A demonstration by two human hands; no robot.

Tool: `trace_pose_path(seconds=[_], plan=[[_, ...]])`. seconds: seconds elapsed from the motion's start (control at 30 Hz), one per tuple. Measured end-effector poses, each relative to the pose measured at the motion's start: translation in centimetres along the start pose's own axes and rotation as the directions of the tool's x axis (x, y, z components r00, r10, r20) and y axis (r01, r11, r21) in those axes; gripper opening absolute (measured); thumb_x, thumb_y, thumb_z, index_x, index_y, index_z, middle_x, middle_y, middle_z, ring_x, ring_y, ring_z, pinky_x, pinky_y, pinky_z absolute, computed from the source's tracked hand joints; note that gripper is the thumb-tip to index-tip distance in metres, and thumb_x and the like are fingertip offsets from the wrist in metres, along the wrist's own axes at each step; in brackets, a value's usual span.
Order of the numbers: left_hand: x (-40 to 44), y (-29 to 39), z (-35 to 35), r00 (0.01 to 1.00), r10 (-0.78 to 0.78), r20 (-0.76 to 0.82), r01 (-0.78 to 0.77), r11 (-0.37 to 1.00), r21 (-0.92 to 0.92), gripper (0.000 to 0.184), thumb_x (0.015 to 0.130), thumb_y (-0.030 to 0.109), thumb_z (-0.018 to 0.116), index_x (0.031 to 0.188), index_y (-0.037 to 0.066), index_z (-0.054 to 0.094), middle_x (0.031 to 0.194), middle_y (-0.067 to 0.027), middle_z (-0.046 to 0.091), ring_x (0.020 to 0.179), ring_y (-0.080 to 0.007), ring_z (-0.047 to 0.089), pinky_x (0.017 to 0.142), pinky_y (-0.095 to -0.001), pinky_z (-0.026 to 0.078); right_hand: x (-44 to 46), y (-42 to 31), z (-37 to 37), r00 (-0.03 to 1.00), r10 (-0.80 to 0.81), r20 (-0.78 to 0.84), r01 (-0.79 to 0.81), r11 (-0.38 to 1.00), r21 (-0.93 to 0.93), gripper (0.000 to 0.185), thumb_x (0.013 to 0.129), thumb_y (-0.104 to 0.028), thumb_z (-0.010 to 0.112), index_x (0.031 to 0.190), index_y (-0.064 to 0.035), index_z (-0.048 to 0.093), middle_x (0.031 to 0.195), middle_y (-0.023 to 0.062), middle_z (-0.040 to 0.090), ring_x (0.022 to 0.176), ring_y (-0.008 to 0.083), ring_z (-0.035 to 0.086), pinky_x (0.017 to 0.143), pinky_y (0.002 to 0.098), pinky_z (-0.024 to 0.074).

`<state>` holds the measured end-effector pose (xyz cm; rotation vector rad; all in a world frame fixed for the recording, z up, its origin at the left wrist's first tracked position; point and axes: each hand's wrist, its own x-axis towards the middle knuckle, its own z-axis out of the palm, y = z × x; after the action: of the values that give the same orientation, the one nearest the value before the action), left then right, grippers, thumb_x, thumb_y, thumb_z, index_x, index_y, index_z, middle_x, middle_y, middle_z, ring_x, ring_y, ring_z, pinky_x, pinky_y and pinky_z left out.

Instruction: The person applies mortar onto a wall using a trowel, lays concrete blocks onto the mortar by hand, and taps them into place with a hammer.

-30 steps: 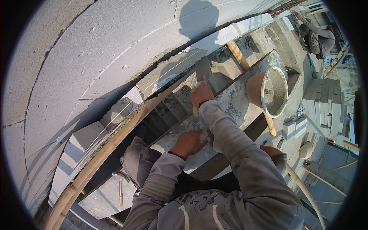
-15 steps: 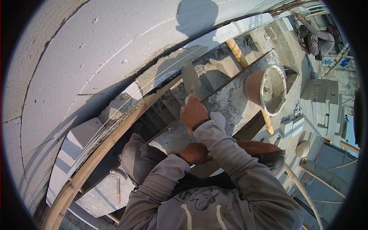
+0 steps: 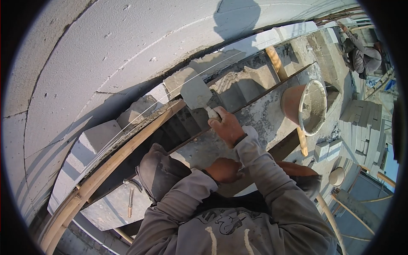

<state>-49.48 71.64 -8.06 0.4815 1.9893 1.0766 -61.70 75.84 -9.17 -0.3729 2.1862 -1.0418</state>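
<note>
**Right hand (image 3: 228,126) gripping trowel (image 3: 196,90) by block row (image 3: 100,135)**

Far left, wall (image 3: 68,63) is rising behind block row; string (image 3: 142,114) is running along the row. Hammer (image 3: 131,199) is lying on a board (image 3: 108,209), lower left. Trowel is overlapping the row's near edge in view, contact unclear. Left hand (image 3: 225,170) is sitting low beside the right sleeve (image 3: 260,155), fingers curling, can't tell if holding anything. Right-hand fingers are wrapping the trowel handle. Bucket (image 3: 292,104) is standing rightward, holding mortar (image 3: 313,112). Far right, a co-worker (image 3: 366,58) is crouching.
</note>
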Motion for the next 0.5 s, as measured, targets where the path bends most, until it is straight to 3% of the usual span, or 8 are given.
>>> trace_pose_path(seconds=[0.13,0.2,0.4,0.5], plan=[[0.2,-0.2,0.4,1.000,-0.010,-0.007,0.010,1.000,-0.014,0.046,0.082,0.040,0.057,0.115,0.008,0.058,0.097,-0.0171,0.064,0.089,-0.0343,0.062,0.077,-0.0438,0.048,4.0,5.2,3.0,0.994,-0.030,-0.101,0.022,0.996,-0.085,0.042,0.085,-0.033,0.055,0.104,0.0042,0.057,0.088,0.0271,0.062,0.086,0.0427,0.059,0.076,0.0460,0.0470],[0.1,-0.5,0.3,0.999,-0.032,-0.004,0.031,0.999,-0.019,0.046,0.082,0.040,0.057,0.115,0.008,0.058,0.097,-0.0169,0.064,0.090,-0.0344,0.062,0.077,-0.0438,0.048,3.4,6.6,3.7,0.968,-0.130,-0.213,0.079,0.969,-0.235,0.043,0.088,-0.035,0.052,0.108,0.0030,0.057,0.092,0.0277,0.062,0.086,0.0431,0.059,0.076,0.0468,0.0467],[0.7,-0.2,0.0,0.999,-0.008,-0.036,0.007,1.000,-0.027,0.046,0.083,0.042,0.055,0.115,0.010,0.058,0.103,-0.0165,0.063,0.092,-0.0342,0.061,0.079,-0.0435,0.048,-2.6,8.5,1.7,0.987,0.066,-0.145,-0.109,0.945,-0.307,0.037,0.089,-0.033,0.051,0.102,0.0006,0.057,0.088,0.0255,0.062,0.083,0.0431,0.059,0.073,0.0486,0.0461],[0.9,-0.3,-0.2,0.999,-0.008,-0.052,0.005,0.999,-0.044,0.046,0.083,0.042,0.055,0.115,0.010,0.058,0.105,-0.0164,0.063,0.092,-0.0341,0.061,0.079,-0.0434,0.048,-2.1,6.5,1.3,0.975,-0.033,-0.220,-0.021,0.971,-0.238,0.038,0.088,-0.035,0.052,0.100,0.0006,0.057,0.087,0.0242,0.062,0.082,0.0433,0.059,0.072,0.0492,0.0455]])
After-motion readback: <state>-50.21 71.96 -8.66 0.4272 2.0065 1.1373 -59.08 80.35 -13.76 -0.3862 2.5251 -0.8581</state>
